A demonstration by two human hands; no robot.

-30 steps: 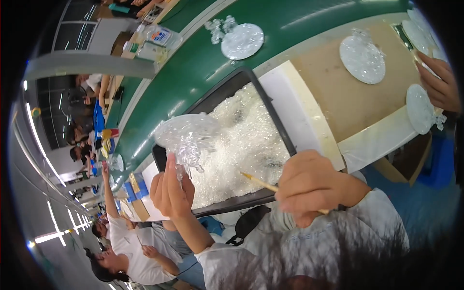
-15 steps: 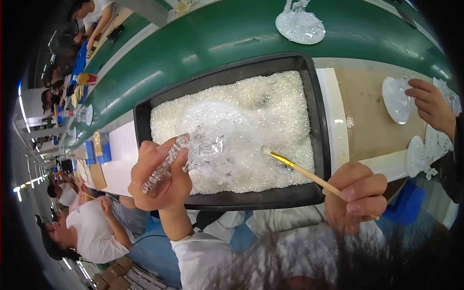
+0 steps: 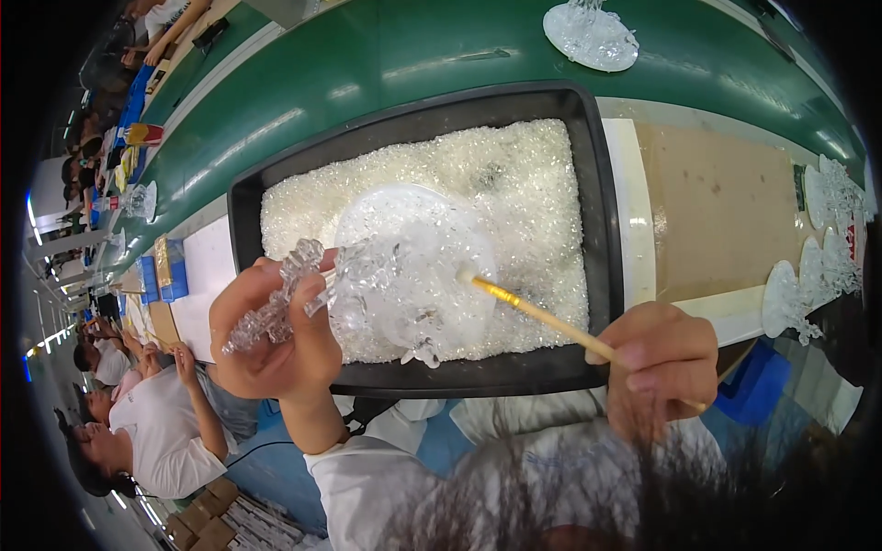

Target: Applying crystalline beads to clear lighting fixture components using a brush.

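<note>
My left hand [image 3: 289, 335] is closed around the knobbly clear stem of a transparent ornament [image 3: 363, 280]. The ornament is tilted, so its round whitish disc base [image 3: 413, 207] faces up over the tray of granules. Between the fingers of my right hand [image 3: 666, 363] is a paintbrush [image 3: 547, 321] with a pale wooden handle and gold ferrule. Its light bristle tip is at the right part of the disc; whether it touches cannot be made out. Beneath both, a black tray [image 3: 602, 216] holds sparkling clear-white granules [image 3: 542, 174].
Another disc-based clear ornament [image 3: 593, 39] stands on the green table surface [image 3: 386, 69] beyond the tray. Several more ornaments [image 3: 785, 298] stand at the right, by a brown board [image 3: 721, 202]. A blue bin [image 3: 753, 386] is at lower right. People [image 3: 175, 413] sit along the left.
The ornament has turned in my left hand, showing more of its disc and clear parts. The brush tip has moved left over the disc. A co-worker's hand and the ornament it held have left the right side.
</note>
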